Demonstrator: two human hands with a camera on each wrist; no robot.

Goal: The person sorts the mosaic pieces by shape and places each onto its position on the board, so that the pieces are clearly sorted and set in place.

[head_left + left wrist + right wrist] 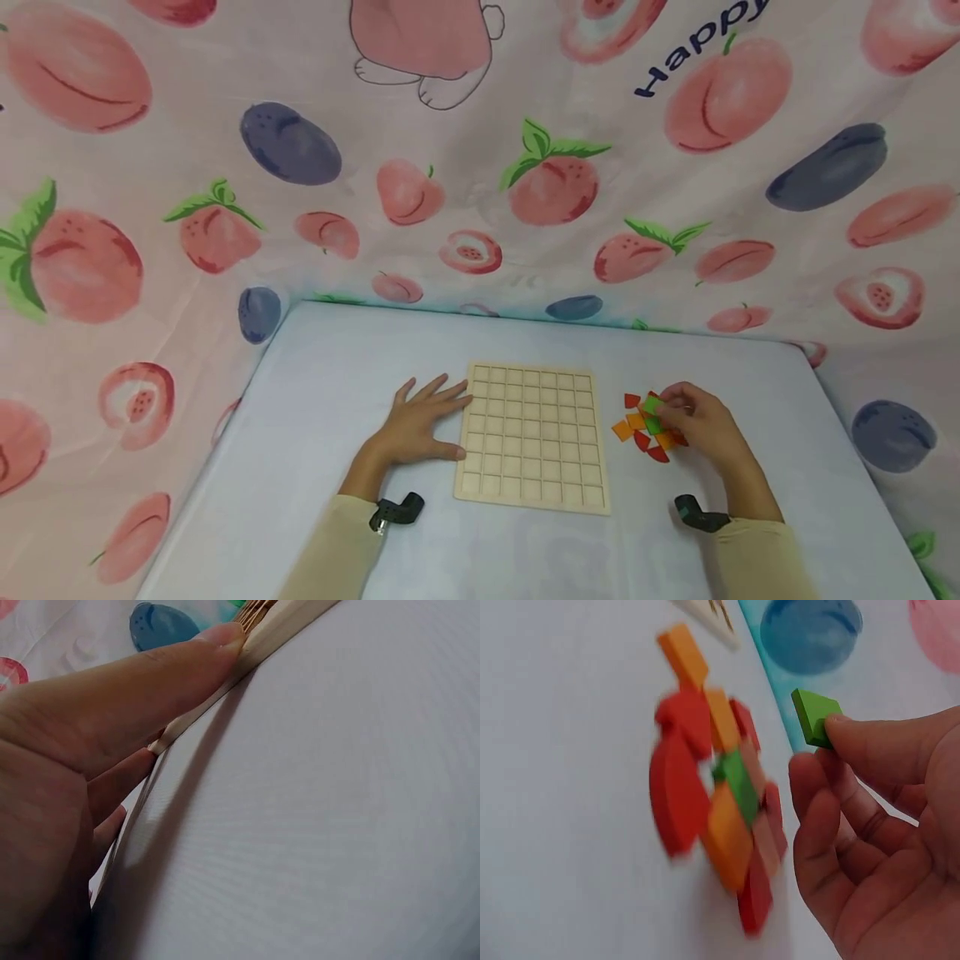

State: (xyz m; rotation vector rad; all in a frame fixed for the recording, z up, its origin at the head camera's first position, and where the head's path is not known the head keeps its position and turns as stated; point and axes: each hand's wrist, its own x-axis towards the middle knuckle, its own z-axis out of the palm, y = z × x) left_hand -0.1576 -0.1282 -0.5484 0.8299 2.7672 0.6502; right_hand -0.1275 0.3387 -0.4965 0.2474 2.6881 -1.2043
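A pale wooden grid board (532, 436) lies flat on the white table. My left hand (420, 425) has its fingers spread, with fingertips and thumb touching the board's left edge; in the left wrist view the thumb (150, 686) presses on the board's side (259, 656). Between thumb and fingers my right hand (889, 817) pinches a green square piece (814, 718), held clear of the pile in the right wrist view. In the head view, my right hand (705, 421) is over the right side of the pile of red, orange and green pieces (636, 421).
The pile, with red curved pieces (676, 795) and orange squares (727, 836), lies to the right of the board on the white table (322, 358). A fruit-patterned cloth (465, 200) hangs behind the table. Each wrist wears a black camera mount.
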